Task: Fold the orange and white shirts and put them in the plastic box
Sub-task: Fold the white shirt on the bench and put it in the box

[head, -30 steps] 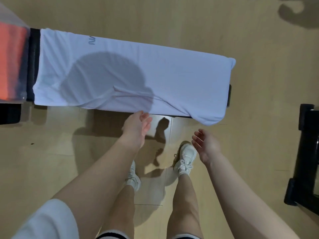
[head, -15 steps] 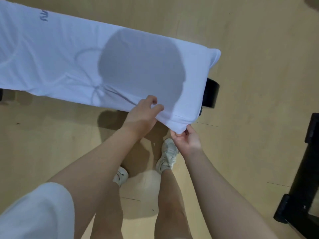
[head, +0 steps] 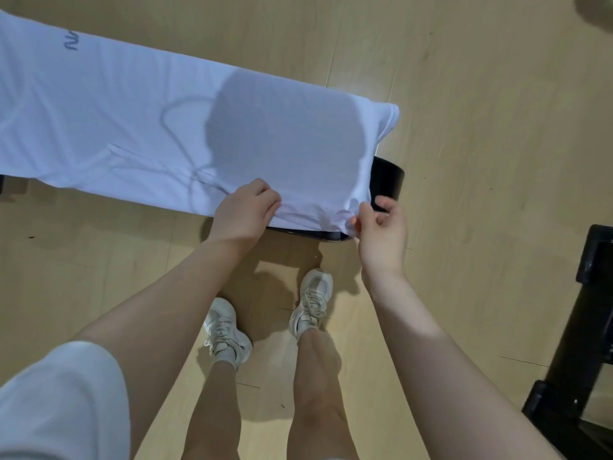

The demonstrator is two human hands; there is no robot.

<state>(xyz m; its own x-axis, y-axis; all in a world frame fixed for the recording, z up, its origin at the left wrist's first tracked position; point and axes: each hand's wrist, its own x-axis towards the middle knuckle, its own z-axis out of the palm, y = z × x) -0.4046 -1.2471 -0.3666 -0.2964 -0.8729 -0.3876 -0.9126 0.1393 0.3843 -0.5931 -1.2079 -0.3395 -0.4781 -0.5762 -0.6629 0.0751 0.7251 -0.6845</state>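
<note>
The left hand (head: 243,214) pinched the white shirt (head: 159,127) along the bench's (head: 386,175) near edge, while the right hand (head: 381,227) gripped its near right corner. The shirt lay spread lengthwise over the bench. An uneven pull could drag it onto the floor (head: 481,94). No box was visible.

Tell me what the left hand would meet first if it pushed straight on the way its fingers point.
The left hand already grips the white shirt; pushing on, it would probably bunch that fabric against the black bench underneath.
</note>
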